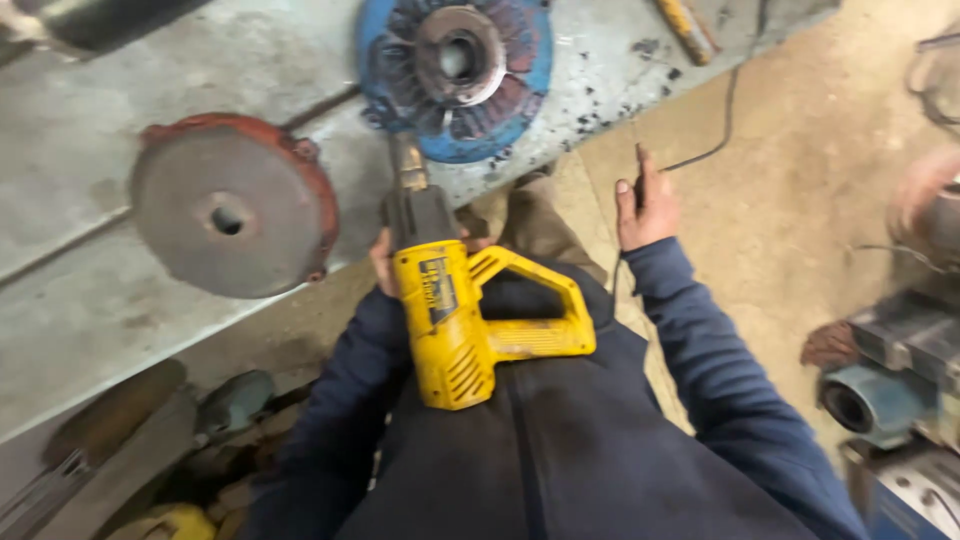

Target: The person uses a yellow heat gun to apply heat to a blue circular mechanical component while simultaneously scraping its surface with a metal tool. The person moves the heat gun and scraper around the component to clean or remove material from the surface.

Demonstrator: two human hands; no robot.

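Down at waist level, the left hand is mostly hidden behind a yellow power tool (a corded impact wrench, by the look of its black nose); only fingers show at the tool's left side, curled around the body just behind the nose, so it is gripping the tool. The tool rests against the person's dark blue jacket, handle loop to the right, its nose pointing up toward the workbench.

The right hand is raised out to the right, arm bent at the elbow in a blue sleeve, and its thumb and fingers pinch a thin black cable that trails away over the sandy floor.

On the grey metal bench, right beyond the tool's nose, lies a blue clutch pressure plate with its spring fingers fanning round a central hole. Left of it sits a rusty red-rimmed disc with a small hole at its middle. Grimy machine parts crowd the right edge of the view, and more clutter lies under the bench at lower left.
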